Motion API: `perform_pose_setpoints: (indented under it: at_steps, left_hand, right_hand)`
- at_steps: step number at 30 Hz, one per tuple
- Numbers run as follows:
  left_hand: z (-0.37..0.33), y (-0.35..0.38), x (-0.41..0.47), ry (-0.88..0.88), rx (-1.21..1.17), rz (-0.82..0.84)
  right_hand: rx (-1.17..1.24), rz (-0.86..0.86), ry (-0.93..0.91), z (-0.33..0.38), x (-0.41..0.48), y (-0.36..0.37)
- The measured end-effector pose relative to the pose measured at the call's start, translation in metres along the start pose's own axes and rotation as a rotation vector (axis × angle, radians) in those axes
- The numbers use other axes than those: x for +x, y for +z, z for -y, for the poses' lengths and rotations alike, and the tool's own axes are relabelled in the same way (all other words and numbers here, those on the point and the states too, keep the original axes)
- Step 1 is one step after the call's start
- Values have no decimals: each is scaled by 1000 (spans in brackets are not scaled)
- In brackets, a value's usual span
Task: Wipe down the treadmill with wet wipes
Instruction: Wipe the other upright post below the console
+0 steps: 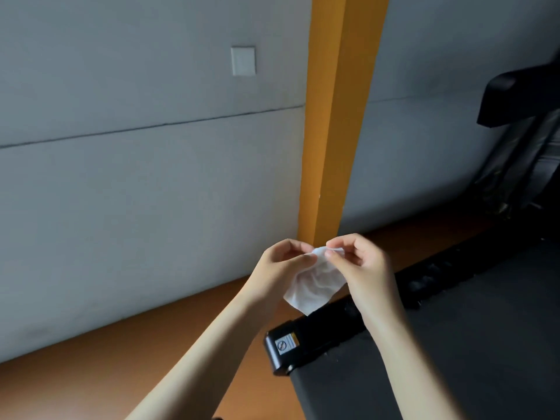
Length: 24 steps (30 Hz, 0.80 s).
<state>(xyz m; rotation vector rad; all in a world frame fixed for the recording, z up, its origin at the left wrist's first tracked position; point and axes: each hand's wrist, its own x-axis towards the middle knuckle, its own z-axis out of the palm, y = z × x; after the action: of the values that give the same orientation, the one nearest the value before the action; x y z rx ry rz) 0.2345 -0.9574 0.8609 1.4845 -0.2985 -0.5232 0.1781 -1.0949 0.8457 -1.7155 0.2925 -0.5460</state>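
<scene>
A crumpled white wet wipe (pixel 313 286) hangs in the air between my two hands. My left hand (pixel 280 268) pinches its upper left edge with curled fingers. My right hand (pixel 362 265) pinches the top right corner between thumb and fingertips. Below and to the right lies the black treadmill, with its running belt (pixel 469 344) and its left side rail (pixel 339 325) ending in a cap that carries a warning sticker (pixel 286 344). The hands hover just above that rail's rear end, not touching it.
A grey wall (pixel 136 177) with a white wall plate (pixel 243 60) fills the left. An orange pillar (pixel 333 116) rises behind the hands. Orange-brown floor (pixel 151 344) runs between wall and treadmill. The treadmill's black handle (pixel 515 95) and upright stand at the far right.
</scene>
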Motion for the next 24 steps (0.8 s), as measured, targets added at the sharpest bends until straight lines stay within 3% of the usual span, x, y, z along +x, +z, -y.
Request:
perform_pose_setpoints:
  at_steps: [13,24]
  left_hand:
    - [-84,-106,206,100,87,271]
    - [-171,-35,347,279,-6,464]
  right_hand:
    - [9,-346,-126,30,173,114]
    - [5,-590,-320,76,315,62]
